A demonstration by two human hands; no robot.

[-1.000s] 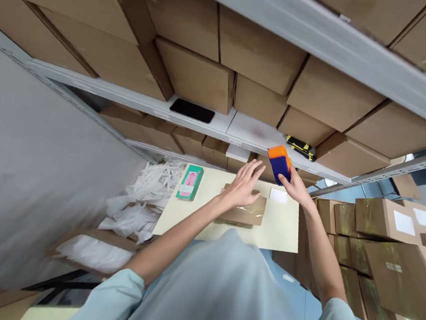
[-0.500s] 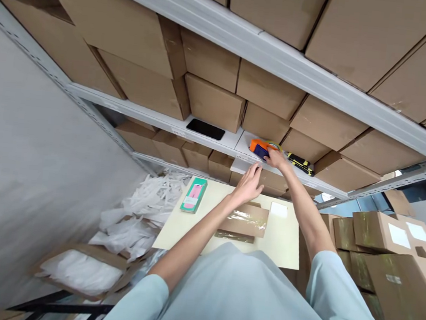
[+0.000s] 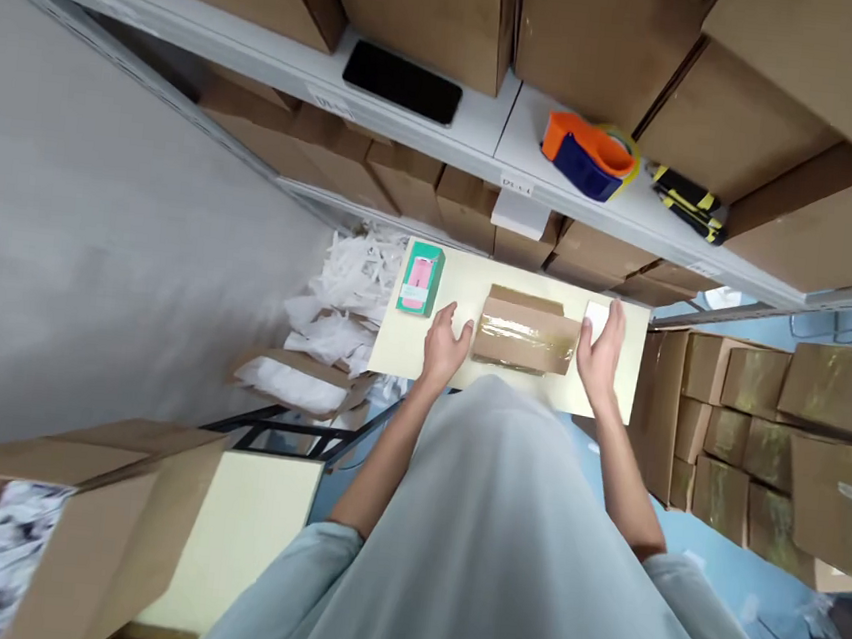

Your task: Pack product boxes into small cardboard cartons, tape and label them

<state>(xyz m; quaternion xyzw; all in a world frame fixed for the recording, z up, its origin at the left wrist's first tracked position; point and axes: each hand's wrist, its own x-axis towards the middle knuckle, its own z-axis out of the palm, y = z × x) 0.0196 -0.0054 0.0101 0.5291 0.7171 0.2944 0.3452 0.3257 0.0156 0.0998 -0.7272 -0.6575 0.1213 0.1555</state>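
1. Shelf (image 3: 481, 129) is running across the top, above the taped box; brown cartons are sitting on it & below it.
2. Stack of taped cartons (image 3: 764, 412) is standing on the floor, well to the right of the taped box.
3. Open carton w/ shredded white paper (image 3: 291, 382) is lying left of the tabletop, lower than the taped box.
4. Tabletop (image 3: 467, 283), pale yellow, is carrying the taped box at its middle.
5. Taped box (image 3: 526, 331), brown cardboard w/ clear tape across the top, is lying flat betw. both hands.
6. Left hand (image 3: 445, 341) is sitting just left of the box, fingers spread, thumb near the box's left end; contact — cannot tell.
7. Right hand (image 3: 602, 352) is standing edge-on at the box's right end, fingers straight & together, not closing on anything.
8. Tape dispenser (image 3: 588, 156), orange & blue, is resting on the shelf, up & right of the box.
9. Black phone (image 3: 402, 82) is lying on the shelf, up & left of the box.
10. Green packet (image 3: 420, 277) w/ pink front is lying on the tabletop, left of the box, beyond the left hand.
11. White label (image 3: 595, 318) is lying at the box's right end, partly behind the right hand.
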